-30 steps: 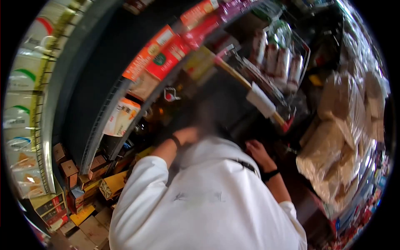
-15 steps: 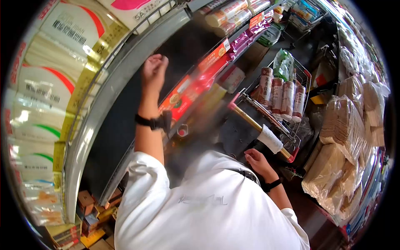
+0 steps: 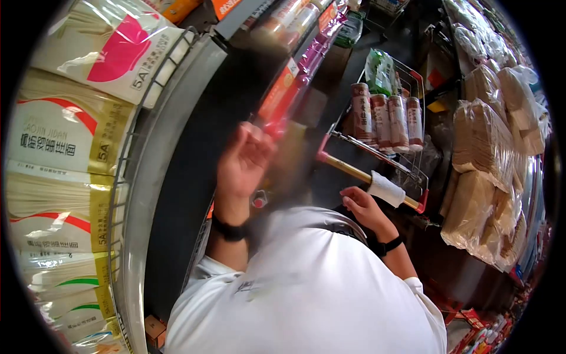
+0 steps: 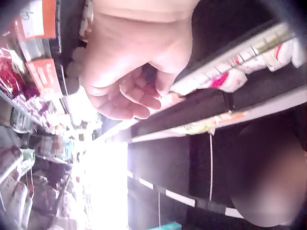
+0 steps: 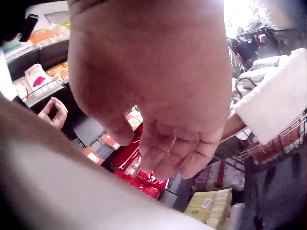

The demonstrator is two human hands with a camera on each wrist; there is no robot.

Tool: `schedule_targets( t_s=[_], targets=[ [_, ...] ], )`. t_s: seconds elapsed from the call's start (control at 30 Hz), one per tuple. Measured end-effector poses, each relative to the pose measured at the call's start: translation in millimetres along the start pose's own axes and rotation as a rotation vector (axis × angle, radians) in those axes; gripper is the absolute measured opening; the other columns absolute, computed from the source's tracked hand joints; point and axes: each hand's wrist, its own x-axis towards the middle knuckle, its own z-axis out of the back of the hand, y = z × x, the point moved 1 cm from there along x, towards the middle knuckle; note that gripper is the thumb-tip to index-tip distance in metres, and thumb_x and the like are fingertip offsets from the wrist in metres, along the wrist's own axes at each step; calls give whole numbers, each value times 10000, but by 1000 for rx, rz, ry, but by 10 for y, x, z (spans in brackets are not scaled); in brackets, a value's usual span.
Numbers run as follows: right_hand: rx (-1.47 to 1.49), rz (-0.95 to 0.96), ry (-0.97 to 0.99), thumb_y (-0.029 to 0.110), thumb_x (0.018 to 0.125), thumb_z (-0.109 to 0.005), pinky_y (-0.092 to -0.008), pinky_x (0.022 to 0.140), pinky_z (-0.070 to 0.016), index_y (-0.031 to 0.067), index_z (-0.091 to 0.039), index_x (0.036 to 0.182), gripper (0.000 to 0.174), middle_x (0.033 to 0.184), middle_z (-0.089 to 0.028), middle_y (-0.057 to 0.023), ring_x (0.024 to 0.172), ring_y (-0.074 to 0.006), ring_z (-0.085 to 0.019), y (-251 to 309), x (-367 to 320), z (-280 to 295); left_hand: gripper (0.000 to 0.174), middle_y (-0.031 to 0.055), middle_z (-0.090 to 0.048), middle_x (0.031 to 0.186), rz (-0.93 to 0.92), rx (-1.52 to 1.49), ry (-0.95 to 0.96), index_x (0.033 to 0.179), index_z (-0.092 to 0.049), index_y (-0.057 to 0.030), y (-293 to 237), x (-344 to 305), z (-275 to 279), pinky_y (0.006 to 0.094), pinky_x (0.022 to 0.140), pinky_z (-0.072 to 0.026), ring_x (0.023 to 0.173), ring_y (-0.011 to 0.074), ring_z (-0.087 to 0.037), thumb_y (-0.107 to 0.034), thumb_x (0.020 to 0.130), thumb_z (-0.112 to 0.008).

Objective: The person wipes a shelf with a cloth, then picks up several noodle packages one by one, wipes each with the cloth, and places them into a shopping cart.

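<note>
My left hand (image 3: 244, 162) is raised in front of the shelving, palm turned up and fingers loosely bent, holding nothing. The left wrist view shows the same hand (image 4: 139, 62) with its fingers hanging relaxed below the palm. Close by it are a dark shelf surface (image 3: 194, 141) and red packets (image 3: 277, 121) behind orange price cards (image 3: 280, 91). Low by my waist, my right hand (image 3: 367, 209) hangs with loosely curled fingers and nothing in it. It is near the cart handle (image 3: 348, 168), which has a white cloth (image 3: 386, 187) wrapped round it.
Flat noodle packets (image 3: 53, 133) fill a wire-edged shelf on the left. Ahead stands a shopping cart (image 3: 421, 168) with several wrapped noodle rolls (image 3: 380, 121) and a green bag (image 3: 379, 71). Brown packs in clear plastic (image 3: 480, 144) are stacked on the right.
My left hand first rose from near my waist to the left shelf's edge, then came back down and right. The view has shifted, bringing the noodle packets closer. My right hand stays low.
</note>
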Motion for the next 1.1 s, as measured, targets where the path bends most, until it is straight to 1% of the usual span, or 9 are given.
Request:
schedule_targets(
  t_s=[0.03,0.13,0.17,0.3,0.33,0.43,0.73,0.83,1.1],
  targets=[
    [-2,13,-4,223,1046,-593,-226,766,-476,51,-602,1202,232,955,-603,28,872,-63,-548,112,22,-4,172,71,-630,955,58,-36,-70,1072,-604,-51,108,-77,-89,402,863,-499,927,223,-607,-210,1052,-542],
    [-47,54,-6,215,1047,-591,-217,755,-463,52,-602,1205,227,949,-596,31,867,-61,-544,316,145,24,197,115,-673,968,123,181,62,1102,-630,-10,273,-133,-449,409,827,-511,897,244,-646,-185,1036,-571],
    [-49,58,-5,205,1045,-593,-220,736,-462,57,-604,1210,222,942,-596,31,841,-61,-546,285,202,56,231,187,-721,1027,116,210,87,1144,-660,26,296,-100,-602,408,811,-555,894,276,-703,-158,1020,-595],
    [-169,68,-48,189,1027,-612,-232,704,-458,21,-626,1176,225,897,-605,14,810,-59,-530,489,242,152,266,242,-723,1102,204,366,46,1206,-673,32,402,5,-950,399,844,-611,929,303,-742,-143,1025,-588],
    [-116,129,-62,126,1005,-618,-237,698,-468,14,-622,1178,206,941,-619,18,801,-54,-535,443,254,175,264,241,-725,1094,210,407,58,1202,-674,34,448,13,-1027,395,835,-613,928,299,-742,-142,1027,-587],
    [-112,162,-69,139,1003,-615,-246,710,-474,16,-622,1174,210,952,-623,8,815,-66,-548,418,171,311,252,233,-734,1062,232,481,78,1189,-681,39,641,18,-1195,375,788,-620,938,274,-745,-131,1030,-584],
    [-87,117,-130,169,1008,-607,-253,697,-473,26,-631,1161,211,934,-636,0,800,-72,-548,21,-344,902,227,224,-743,1028,254,611,161,1130,-693,52,1367,121,-1817,359,787,-612,890,260,-752,-129,1021,-609],
    [-95,224,-148,163,1008,-602,-249,689,-471,27,-630,1166,210,940,-641,-3,794,-70,-547,-42,-521,1123,221,226,-744,1023,247,671,195,1115,-690,56,1603,147,-2004,364,799,-610,880,267,-754,-127,1016,-618],
    [-5,137,-191,166,1007,-595,-253,698,-480,15,-625,1158,215,976,-654,-23,804,-82,-567,-355,-863,1543,159,228,-740,1021,153,773,273,1063,-666,30,2241,183,-2373,400,822,-606,886,291,-753,-108,1022,-598]
  ],
)
